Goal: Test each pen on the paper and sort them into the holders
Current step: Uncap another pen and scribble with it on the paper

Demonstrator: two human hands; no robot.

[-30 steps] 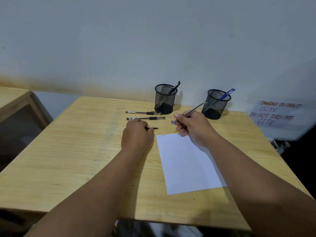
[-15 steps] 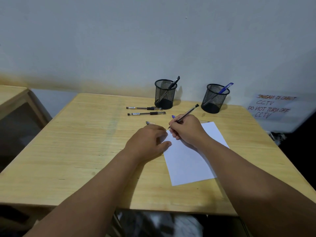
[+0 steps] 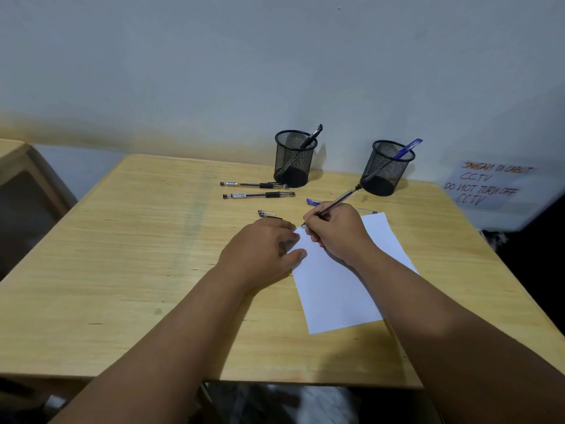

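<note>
My right hand (image 3: pixel 337 232) grips a clear pen (image 3: pixel 339 201) with its tip on the top left corner of the white paper (image 3: pixel 336 289). My left hand (image 3: pixel 263 252) lies flat, fingers pressing the paper's left edge. Two black pens (image 3: pixel 256 185) (image 3: pixel 260 195) lie side by side left of the left mesh holder (image 3: pixel 294 160), which has a black pen in it. The right mesh holder (image 3: pixel 385 169) has a blue pen in it. A pen cap (image 3: pixel 269 213) lies just beyond my left hand. A blue-capped pen (image 3: pixel 312 202) lies behind my right hand, mostly hidden.
The wooden table (image 3: pixel 137 270) stands against a pale wall. A handwritten CCTV notice (image 3: pixel 486 185) is at the right, past the table edge. Another wooden piece of furniture (image 3: pixel 18 166) stands at the left.
My right hand brought the pen down from the air onto the paper's top corner. My left hand moved right from the table onto the paper's edge, leaving the cap behind.
</note>
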